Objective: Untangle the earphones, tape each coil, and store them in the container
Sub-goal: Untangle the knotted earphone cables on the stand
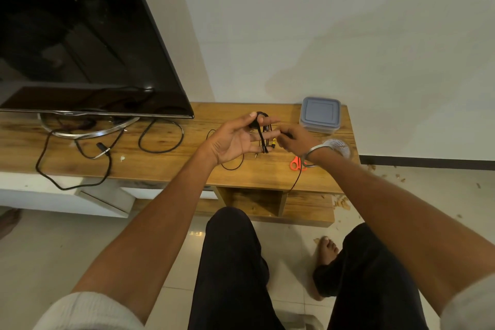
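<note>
Left hand: the left hand [235, 139] is facing palm up over the wooden TV stand [171, 166], fingers spread, thumb pressing black earphone cable loops [263, 136] wound across them.
Right hand: the right hand [294, 139] is pinching the cable at the left hand's 3 o'clock (a metal bangle [308, 158] sits on that wrist).
Container: the lidded plastic container [320, 114] is sitting at 1 o'clock from the hands.
Tape: the tape roll [338, 148] is lying just right of the right wrist.
Scissors: the orange scissors [296, 163] are resting at 5 o'clock.
</note>
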Motion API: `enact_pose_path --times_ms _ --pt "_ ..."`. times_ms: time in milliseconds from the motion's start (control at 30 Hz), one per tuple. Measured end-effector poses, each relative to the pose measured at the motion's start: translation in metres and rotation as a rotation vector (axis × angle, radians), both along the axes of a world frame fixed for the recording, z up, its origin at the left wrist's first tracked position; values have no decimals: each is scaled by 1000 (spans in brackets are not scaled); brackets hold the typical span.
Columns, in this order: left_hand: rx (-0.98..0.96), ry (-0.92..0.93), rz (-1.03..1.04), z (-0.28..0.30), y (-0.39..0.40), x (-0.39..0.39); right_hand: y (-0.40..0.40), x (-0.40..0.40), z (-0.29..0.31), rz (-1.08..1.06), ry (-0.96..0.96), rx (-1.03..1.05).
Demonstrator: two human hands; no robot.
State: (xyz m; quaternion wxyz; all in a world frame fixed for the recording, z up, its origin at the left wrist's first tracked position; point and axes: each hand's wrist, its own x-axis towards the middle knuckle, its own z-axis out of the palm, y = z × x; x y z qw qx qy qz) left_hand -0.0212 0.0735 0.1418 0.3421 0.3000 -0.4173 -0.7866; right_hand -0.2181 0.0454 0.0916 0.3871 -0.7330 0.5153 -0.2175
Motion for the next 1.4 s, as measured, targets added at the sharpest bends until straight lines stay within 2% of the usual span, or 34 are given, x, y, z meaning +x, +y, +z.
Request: enact_pose_path --times_ms 200,300,433,600,933,1133,1400 --pt "-30 74 68 4 -5 -6 6 9 -11 29 29 84" --pt "-77 38 148 3 -9 -10 13 12 -7 81 23 101" --pt "-169 -178 280 -4 -12 -10 15 16 -4 160 5 88" --pt "-322 -469 318 -14 -9 -5 12 14 1 198 -6 122" --pt "-593 -860 226 -36 -13 4 13 14 12 203 -35 134" --pt "-636 -1038 152 -40 -9 15 11 7 16 167 -88 162" --pt "-608 -1111 -88 -46 -8 16 5 5 10 160 -27 109"
